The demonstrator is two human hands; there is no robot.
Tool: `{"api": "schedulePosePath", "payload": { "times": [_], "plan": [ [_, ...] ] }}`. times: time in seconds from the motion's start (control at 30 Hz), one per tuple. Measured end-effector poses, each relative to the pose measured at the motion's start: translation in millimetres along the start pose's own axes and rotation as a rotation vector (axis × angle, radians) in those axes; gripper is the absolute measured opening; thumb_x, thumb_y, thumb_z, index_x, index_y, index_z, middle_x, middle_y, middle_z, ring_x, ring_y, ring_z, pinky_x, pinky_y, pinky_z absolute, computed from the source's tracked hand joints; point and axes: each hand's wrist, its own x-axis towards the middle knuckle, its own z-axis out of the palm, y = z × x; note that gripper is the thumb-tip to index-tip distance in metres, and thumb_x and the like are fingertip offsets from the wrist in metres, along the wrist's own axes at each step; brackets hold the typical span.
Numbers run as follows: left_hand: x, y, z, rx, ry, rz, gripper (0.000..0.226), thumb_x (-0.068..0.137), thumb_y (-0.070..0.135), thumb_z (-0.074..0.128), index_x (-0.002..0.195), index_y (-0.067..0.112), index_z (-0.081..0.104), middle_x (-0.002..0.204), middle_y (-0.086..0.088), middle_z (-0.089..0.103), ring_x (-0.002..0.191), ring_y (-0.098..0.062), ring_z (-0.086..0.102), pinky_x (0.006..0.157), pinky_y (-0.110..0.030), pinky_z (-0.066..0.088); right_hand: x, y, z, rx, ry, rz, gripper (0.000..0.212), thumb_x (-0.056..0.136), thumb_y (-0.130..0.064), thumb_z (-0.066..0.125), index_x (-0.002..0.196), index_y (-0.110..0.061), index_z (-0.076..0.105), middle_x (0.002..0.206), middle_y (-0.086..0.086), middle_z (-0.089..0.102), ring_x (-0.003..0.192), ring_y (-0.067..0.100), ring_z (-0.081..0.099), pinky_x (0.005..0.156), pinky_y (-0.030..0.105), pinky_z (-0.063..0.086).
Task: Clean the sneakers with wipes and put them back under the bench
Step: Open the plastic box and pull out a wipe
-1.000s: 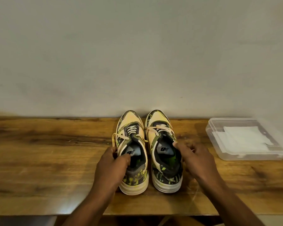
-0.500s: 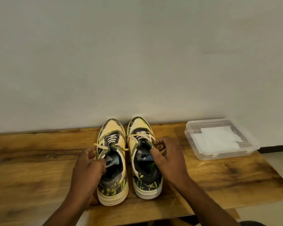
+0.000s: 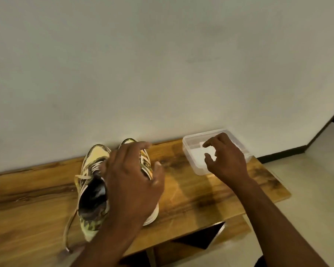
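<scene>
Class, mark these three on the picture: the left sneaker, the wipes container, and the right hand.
left sneaker [image 3: 92, 199], head view: dark inside of its opening.
wipes container [image 3: 189, 151], head view: clear left wall near the rim.
right hand [image 3: 228, 160], head view: back of the hand.

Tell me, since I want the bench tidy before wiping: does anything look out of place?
Only the left sneaker's lace: it is undone and trails over the bench top toward the front edge. The wipes box sits flat.

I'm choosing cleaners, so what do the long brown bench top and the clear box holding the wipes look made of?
Long brown bench top: seemingly wood, with dark grain streaks and a soft sheen, possibly varnish or laminate. Clear box: probably thin glossy plastic, since white wipes show through its walls.
</scene>
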Motion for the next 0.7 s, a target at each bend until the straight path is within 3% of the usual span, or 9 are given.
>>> {"api": "schedulePosePath", "payload": {
  "times": [0.07,0.2,0.37,0.5,0.63,0.7],
  "plan": [
    [0,25,35,0.019,-0.101,0.12,0.036,0.078,0.036,0.072,0.113,0.03,0.068,0.109,0.013,0.068,0.106,-0.016,0.061,0.097,-0.035,0.031,2,27,-12,-0.069,-0.021,0.056,0.035,0.082,-0.02,0.077,0.114,-0.029,0.065,0.118,-0.008,0.053,0.085,0.015,0.06,0.062,0.029,0.044],
    [-3,59,116,0.169,-0.292,0.306,0.044,0.075,0.036,0.078,0.117,0.028,0.068,0.114,0.007,0.07,0.109,-0.02,0.062,0.099,-0.043,0.046,9,71,-25,-0.09,-0.079,0.171,0.049,0.077,-0.016,0.08,0.121,-0.028,0.063,0.132,-0.003,0.052,0.117,0.02,0.053,0.076,0.031,0.049],
    [-2,70,182,0.333,-0.465,0.387,0.056,0.07,0.032,0.086,0.121,0.017,0.067,0.118,-0.004,0.069,0.11,-0.027,0.062,0.092,-0.044,0.053,7,103,-33,-0.065,-0.113,0.245,0.06,0.068,-0.013,0.088,0.122,-0.025,0.065,0.135,-0.001,0.058,0.119,0.022,0.056,0.089,0.036,0.053],
    [-3,63,204,0.431,-0.492,0.389,0.062,0.071,0.028,0.09,0.126,0.015,0.065,0.124,-0.007,0.066,0.113,-0.029,0.062,0.088,-0.043,0.056,4,116,-23,0.04,-0.09,0.266,0.059,0.068,-0.017,0.094,0.118,-0.027,0.066,0.131,-0.003,0.059,0.119,0.02,0.056,0.092,0.037,0.054],
    [4,57,213,0.489,-0.473,0.408,0.059,0.047,0.023,0.102,0.098,0.016,0.075,0.094,-0.004,0.072,0.084,-0.025,0.069,0.062,-0.035,0.058,10,119,-12,-0.014,-0.068,0.271,0.063,0.067,-0.006,0.089,0.12,-0.028,0.064,0.128,-0.002,0.058,0.12,0.022,0.052,0.082,0.032,0.051],
    [6,54,215,0.499,-0.449,0.424,0.053,0.045,0.022,0.103,0.09,0.016,0.077,0.086,-0.003,0.072,0.076,-0.023,0.069,0.056,-0.033,0.056,13,122,-8,-0.028,-0.053,0.291,0.063,0.067,-0.003,0.088,0.12,-0.027,0.062,0.127,0.0,0.055,0.119,0.022,0.051,0.079,0.03,0.049]
  ]
}}
